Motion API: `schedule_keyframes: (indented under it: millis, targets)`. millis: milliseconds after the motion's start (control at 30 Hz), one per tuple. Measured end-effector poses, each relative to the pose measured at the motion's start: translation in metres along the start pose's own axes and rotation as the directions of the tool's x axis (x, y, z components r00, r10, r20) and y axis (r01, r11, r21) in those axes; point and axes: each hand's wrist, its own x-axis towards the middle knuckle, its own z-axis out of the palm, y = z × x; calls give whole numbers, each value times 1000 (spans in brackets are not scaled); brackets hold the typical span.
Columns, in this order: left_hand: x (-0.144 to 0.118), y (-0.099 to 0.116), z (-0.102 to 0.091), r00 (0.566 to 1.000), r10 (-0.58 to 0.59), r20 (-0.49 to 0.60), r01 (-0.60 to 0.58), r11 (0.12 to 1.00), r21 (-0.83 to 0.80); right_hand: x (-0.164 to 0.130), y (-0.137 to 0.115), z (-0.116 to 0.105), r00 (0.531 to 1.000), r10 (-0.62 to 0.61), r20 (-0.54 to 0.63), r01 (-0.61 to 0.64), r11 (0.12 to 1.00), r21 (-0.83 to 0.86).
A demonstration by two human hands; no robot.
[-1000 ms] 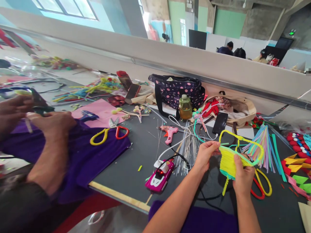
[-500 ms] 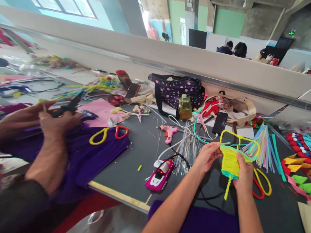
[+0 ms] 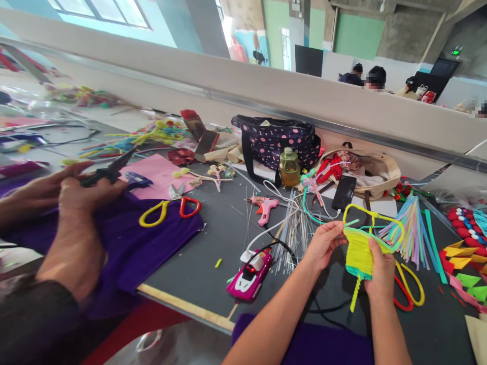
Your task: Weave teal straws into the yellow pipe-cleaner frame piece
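Note:
Both hands hold up a yellow and teal pipe-cleaner piece (image 3: 358,253): a wrapped yellow body with teal edges, a yellow loop on top and a twisted yellow stem below. My left hand (image 3: 324,244) pinches its upper left corner, where a teal end sticks out. My right hand (image 3: 380,271) grips the body's right side, thumb in front and the other fingers mostly hidden behind. Just right of that hand lie scissors with red and yellow handles (image 3: 417,289), partly covered by it. A bundle of pastel pipe cleaners (image 3: 409,230) rests behind.
At left, a co-worker's hands (image 3: 81,195) hold dark-handled pliers or cutters (image 3: 110,170) over purple cloth. Other scissors (image 3: 154,214), a pink glue gun (image 3: 266,209), a purple car-shaped power strip (image 3: 249,276), wires, a bottle (image 3: 289,167), a phone (image 3: 344,192) and bags crowd the table.
My hands and the yellow piece stay nearly in place; its free teal end now points up more to the right. The co-worker's hands and cutting tool have shifted slightly.

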Motion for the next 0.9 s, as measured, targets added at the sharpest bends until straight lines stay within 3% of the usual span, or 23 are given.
schedule_keyframes:
  millis: [100, 200, 267, 333, 433, 533, 633, 900]
  targets:
    - [-1, 0, 3, 996, 84, -30, -80, 992, 101, -5, -1, 2, 999, -30, -30, 30, 1000, 0]
    - [-4, 0, 7, 956, 277, -98, -247, 938, 243, -8, 0, 3, 997, -62, -45, 62, 998, -2]
    - [-7, 1, 9, 886, 451, -109, -383, 842, 380, -8, 1, 2, 995, -86, -43, 86, 996, -17]
    - [-10, 3, 10, 814, 579, -44, -478, 711, 515, -8, 4, 0, 992, -128, -21, 127, 991, -47]
    - [-13, 4, 10, 766, 637, 87, -536, 557, 634, -7, 8, -4, 973, -225, 52, 229, 968, -106]
    - [-12, 2, 9, 770, 617, 162, -538, 492, 685, -6, 11, -7, 943, -307, 129, 328, 926, -188]
    - [-10, 2, 8, 780, 601, 173, -528, 486, 696, -7, 11, -6, 935, -316, 158, 343, 921, -187]
    - [-7, 5, 5, 819, 561, 122, -506, 605, 615, -10, 1, 2, 994, -90, 55, 91, 996, -23]
